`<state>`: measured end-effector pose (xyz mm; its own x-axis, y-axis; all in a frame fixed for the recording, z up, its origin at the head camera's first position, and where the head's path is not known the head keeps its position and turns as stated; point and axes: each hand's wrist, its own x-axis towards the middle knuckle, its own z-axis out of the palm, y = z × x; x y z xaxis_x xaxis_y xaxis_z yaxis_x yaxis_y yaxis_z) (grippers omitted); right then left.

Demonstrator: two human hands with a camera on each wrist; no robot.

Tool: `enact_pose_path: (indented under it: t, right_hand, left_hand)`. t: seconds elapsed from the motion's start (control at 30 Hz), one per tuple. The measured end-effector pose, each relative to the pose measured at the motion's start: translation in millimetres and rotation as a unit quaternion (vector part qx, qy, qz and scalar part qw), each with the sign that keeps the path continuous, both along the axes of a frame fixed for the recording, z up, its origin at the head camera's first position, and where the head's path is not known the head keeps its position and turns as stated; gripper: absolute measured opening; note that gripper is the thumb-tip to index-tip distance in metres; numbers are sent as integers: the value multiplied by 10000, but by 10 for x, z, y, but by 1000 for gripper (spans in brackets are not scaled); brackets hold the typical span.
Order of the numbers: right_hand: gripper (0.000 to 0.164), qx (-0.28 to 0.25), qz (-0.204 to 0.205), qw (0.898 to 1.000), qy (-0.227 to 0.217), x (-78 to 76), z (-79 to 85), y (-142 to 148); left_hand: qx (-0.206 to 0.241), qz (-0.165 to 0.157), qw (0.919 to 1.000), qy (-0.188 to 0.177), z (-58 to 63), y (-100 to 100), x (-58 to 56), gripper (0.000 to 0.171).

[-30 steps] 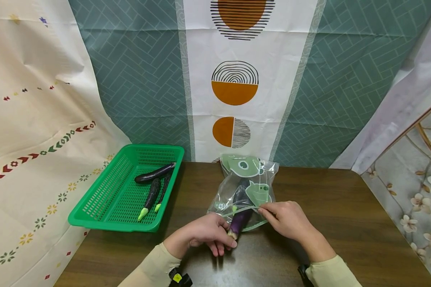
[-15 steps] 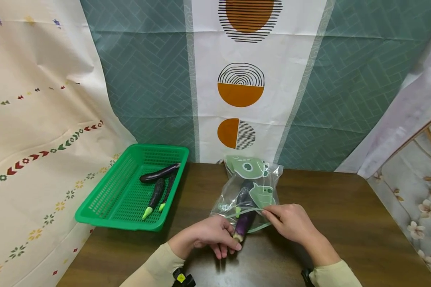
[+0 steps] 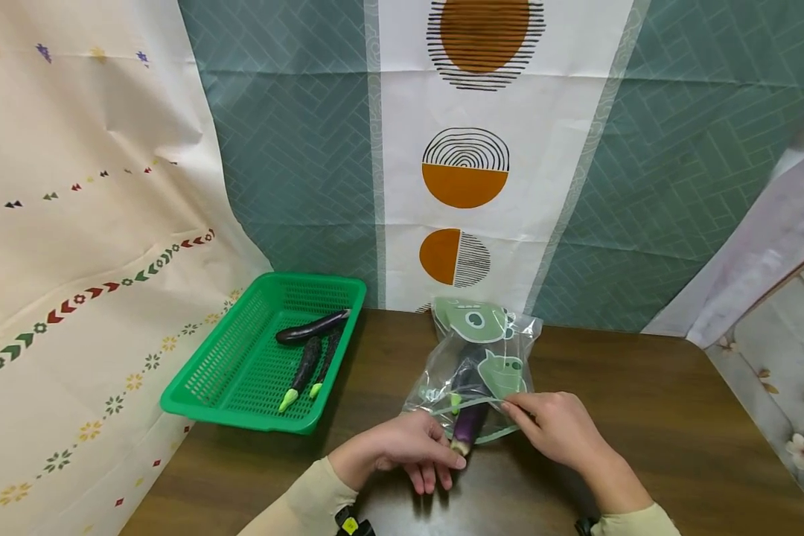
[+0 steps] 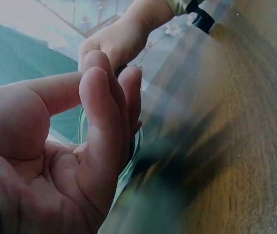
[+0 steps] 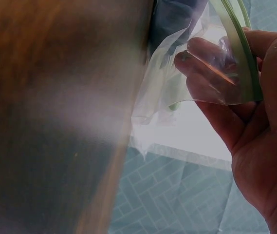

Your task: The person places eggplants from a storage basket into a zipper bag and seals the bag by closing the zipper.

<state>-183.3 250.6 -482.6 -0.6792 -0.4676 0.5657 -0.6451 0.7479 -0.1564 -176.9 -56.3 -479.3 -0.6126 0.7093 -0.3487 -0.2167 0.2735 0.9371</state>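
A clear zip bag with green animal prints lies at the middle of the table, its mouth towards me. One dark eggplant with a green stem end is inside. A purple eggplant lies partly in the mouth, its pale end sticking out. My left hand holds that end between thumb and fingers; in the left wrist view the fingers hide most of it. With thumb and forefinger, my right hand pinches the bag's upper rim. Its other fingers show through the plastic in the right wrist view.
A green plastic basket stands on the left of the wooden table, with 3 more eggplants along its right side. Patterned cloths hang behind the table and at both sides.
The head view has turned slightly left, so everything shifts right in it. Both hands, the bag and the eggplants keep nearly the same places relative to one another.
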Motion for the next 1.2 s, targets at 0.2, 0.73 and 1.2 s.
enact_pose_path:
  t: [0.2,0.73,1.2]
  right_hand:
    - [7,29,-19,10000,-38,3,0,13]
    - [7,29,26,10000,32,3,16,-1]
    - [5,79,-26,9999,-85,23,14,-11]
  left_hand:
    - [17,7,10000,53,-16,30,12,37]
    - [-129,312,9992,227,-59,73,25,36]
    - [337,344,9987,-167,-111,122,38,34]
